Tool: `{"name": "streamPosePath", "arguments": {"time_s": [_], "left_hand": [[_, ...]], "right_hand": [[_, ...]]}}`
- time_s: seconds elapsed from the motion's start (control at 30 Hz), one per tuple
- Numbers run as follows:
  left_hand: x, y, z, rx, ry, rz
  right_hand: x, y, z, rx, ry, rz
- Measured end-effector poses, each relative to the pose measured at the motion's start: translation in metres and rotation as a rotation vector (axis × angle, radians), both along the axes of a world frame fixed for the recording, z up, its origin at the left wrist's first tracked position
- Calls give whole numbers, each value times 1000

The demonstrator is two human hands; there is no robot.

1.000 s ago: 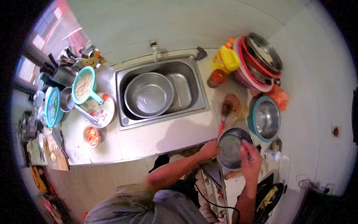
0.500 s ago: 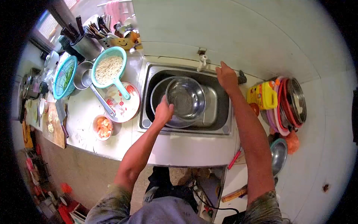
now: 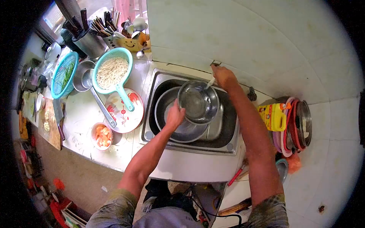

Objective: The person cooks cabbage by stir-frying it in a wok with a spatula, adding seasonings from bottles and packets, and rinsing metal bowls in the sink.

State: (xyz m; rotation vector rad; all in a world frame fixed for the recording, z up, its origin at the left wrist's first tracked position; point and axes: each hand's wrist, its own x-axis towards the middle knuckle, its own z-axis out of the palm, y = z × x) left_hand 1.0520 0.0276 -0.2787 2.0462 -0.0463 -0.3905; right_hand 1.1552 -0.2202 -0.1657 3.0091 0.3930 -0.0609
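Metal bowl held over sink

Mid-frame, the left hand grips the rim of this one bowl, above one larger basin. Upper centre, the right hand is at the single white tap, fingers bent; how tightly closed, I cannot tell. Two turquoise strainers sit upper left.

The right hand covered the upper part of the tap; the hand's closure could not be determined. The steel bowl obscured part of the large basin. The right arm partly concealed the teal-rimmed bowl. The upper frame edge cut off the pink cloth
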Motion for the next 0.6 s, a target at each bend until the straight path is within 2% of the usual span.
{"name": "streamPosePath", "arguments": {"time_s": [0.03,0.17,0.33,0.5,0.57,0.6], "left_hand": [[0,0,-5,27,-92,-16],[-4,-1,-13,35,-114,-30],[-4,4,-14,-36,66,7],[-3,8,-3,39,15,23],[-5,9,-3,35,9,11],[-4,8,-7,61,13,19]], "right_hand": [[-1,-2,-2,14,-53,52],[-3,-12,-1,5,-124,234],[-1,-16,-8,-2,-193,277],[-8,-16,-11,37,-305,280],[-25,-4,1,59,-277,-39],[-25,0,-4,53,-276,-42]]}}
